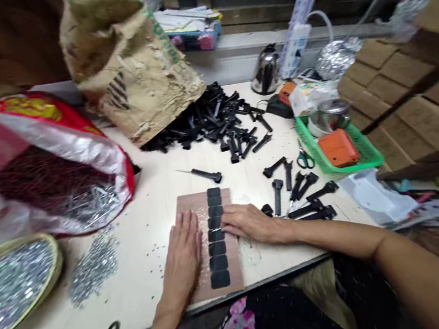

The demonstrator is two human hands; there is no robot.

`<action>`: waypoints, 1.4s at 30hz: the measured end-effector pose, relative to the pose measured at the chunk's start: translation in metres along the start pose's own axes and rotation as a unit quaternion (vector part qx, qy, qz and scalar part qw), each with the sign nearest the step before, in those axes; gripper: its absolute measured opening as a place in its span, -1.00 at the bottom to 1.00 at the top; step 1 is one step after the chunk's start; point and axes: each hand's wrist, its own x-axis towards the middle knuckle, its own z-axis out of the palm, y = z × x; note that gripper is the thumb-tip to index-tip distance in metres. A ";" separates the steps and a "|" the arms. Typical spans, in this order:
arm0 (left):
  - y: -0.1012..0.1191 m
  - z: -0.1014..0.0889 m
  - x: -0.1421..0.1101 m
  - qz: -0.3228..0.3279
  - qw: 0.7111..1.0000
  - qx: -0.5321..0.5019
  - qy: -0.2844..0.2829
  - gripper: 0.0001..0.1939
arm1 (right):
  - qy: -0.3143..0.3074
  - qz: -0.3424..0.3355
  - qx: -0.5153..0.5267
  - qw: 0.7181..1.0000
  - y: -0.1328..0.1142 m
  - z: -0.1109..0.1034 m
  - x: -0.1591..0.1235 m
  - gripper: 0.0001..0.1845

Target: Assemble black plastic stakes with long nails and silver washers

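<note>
A thin brown board (205, 293) lies near the table's front edge. Down it runs a column of black rounded squares (221, 279), set one below another. My left hand (181, 249) rests flat on the board's left part, fingers stretched out beside the column. From the right, my right hand (246, 222) reaches over the board with bent, closed fingers at the middle squares. A thin pale line shows by its fingertips; what they pinch is too small to make out. Just beyond the board lies a black-handled tool (207, 175) with a thin metal point.
Black plastic handles (233, 123) spill from a torn paper sack (136, 71) at the back. More black pieces (277, 197) lie right. Left are a bag of metal rods (95, 202), small metal bits (95, 264) and a bowl (54, 271). A green basket (369, 153) and scissors (305, 159) stand right.
</note>
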 end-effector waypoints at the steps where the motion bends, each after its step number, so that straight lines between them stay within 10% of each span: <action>1: -0.001 0.002 0.000 0.005 1.000 -0.004 0.008 -0.49 | 0.002 -0.002 0.001 1.000 0.000 -0.001 0.000 -0.84; 22: 0.000 0.011 -0.010 -0.045 0.998 0.022 0.026 -0.39 | 0.083 -0.035 -0.094 0.992 -0.008 -0.016 -0.017 -0.83; 34: -0.010 0.020 -0.011 -0.039 0.999 0.013 0.033 -0.40 | 0.098 0.300 -0.220 0.923 0.034 -0.076 -0.105 -0.73; 42: -0.006 0.020 -0.013 -0.029 0.998 0.003 0.058 -0.42 | 0.104 0.470 -0.195 0.854 0.080 -0.096 -0.054 -0.55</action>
